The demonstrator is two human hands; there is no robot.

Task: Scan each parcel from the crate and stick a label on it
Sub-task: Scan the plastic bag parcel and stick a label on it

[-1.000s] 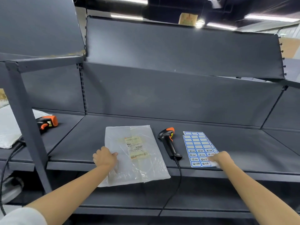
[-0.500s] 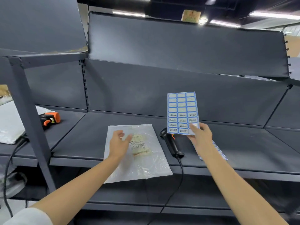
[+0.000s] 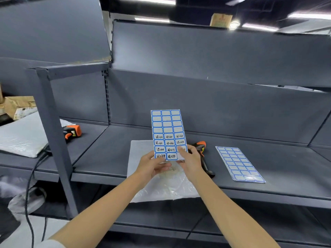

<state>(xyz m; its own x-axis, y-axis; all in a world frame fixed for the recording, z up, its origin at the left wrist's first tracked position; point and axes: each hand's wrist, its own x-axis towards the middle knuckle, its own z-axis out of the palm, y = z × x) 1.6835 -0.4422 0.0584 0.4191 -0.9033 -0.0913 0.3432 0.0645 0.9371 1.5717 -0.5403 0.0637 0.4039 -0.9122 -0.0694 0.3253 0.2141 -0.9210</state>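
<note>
A blue-bordered label sheet (image 3: 167, 133) stands upright above the shelf, its lower rows handwritten. My left hand (image 3: 152, 165) pinches its bottom left corner. My right hand (image 3: 190, 161) holds the bottom right corner, thumb on a label there. Beneath both hands a clear plastic parcel (image 3: 161, 188) with a printed slip lies flat on the dark shelf (image 3: 107, 158), overhanging the front edge. A black and orange scanner (image 3: 203, 153) lies just right of the parcel, partly hidden by my right hand.
A second label sheet (image 3: 239, 163) lies flat on the shelf to the right. Left of the upright post (image 3: 53, 136) lie another orange scanner (image 3: 72, 132) and a white padded parcel (image 3: 21, 136). Cables hang below the left shelf.
The label sheet came nearer and lower, over the parcel. My left hand left the parcel and took the sheet's bottom left corner; the view shifted right.
</note>
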